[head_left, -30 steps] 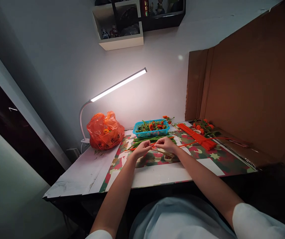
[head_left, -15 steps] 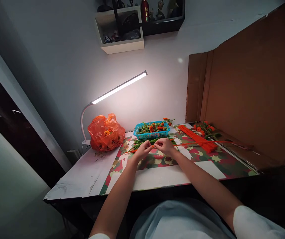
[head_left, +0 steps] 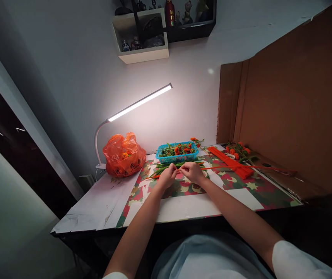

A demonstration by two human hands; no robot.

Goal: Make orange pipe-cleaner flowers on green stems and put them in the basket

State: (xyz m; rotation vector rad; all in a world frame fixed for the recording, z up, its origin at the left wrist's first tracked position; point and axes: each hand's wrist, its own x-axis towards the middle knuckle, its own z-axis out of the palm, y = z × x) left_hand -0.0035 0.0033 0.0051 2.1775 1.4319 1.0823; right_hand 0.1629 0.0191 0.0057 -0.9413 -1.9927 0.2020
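Both hands meet near the middle of the table. My left hand [head_left: 168, 176] is closed, thumb and forefinger pinched at one end of an orange pipe cleaner [head_left: 216, 167]. Right beside it, my right hand [head_left: 192, 173] pinches the same strand; its long free part runs out to the right over the table. The fingertips nearly touch, and what lies exactly between them is too small to make out. Just behind the hands lie green pipe cleaners [head_left: 162, 167], partly covered by them. A bundle of orange pipe cleaners [head_left: 233, 162] rests to the right.
A blue basket [head_left: 166, 159] of orange flowers stands behind the hands. To its left are an orange plastic bag [head_left: 124, 162] and a lit desk lamp [head_left: 139, 104]. More orange flowers [head_left: 238, 150] lie at the right, near a cardboard panel [head_left: 288, 97]. Shelves [head_left: 144, 56] hang above.
The orange strand's free part has dropped from a rising slant to nearly level. A thin tan strip seen under my right hand earlier no longer shows. My hands stay pinched together; the view shifted slightly.
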